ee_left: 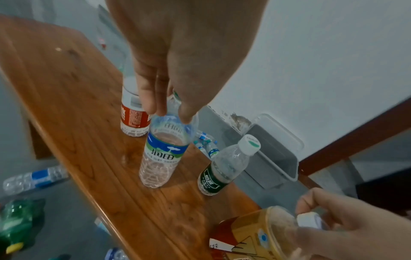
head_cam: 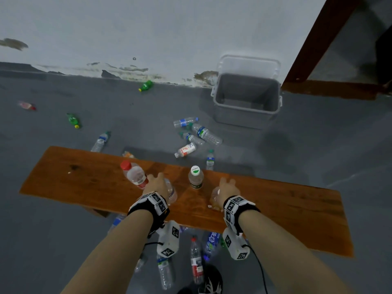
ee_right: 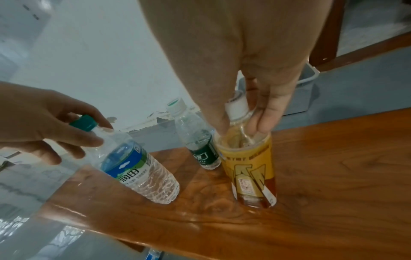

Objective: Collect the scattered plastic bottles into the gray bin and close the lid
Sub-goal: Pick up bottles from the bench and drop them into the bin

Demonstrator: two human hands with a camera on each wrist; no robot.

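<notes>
Head view: left hand (head_cam: 156,184) grips neck of blue-label water bottle (ee_left: 163,151), right hand (head_cam: 228,187) grips neck of yellow-label tea bottle (ee_right: 249,168), both upright on wooden bench (head_cam: 286,211) at frame centre. Green-label bottle (head_cam: 195,177) stands between hands. Gray bin (head_cam: 246,100) open, upper right, lid (head_cam: 249,64) raised behind it.

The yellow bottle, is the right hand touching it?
Touching. The right wrist view shows the right hand with fingers curled round the yellow bottle near its cap.
</notes>
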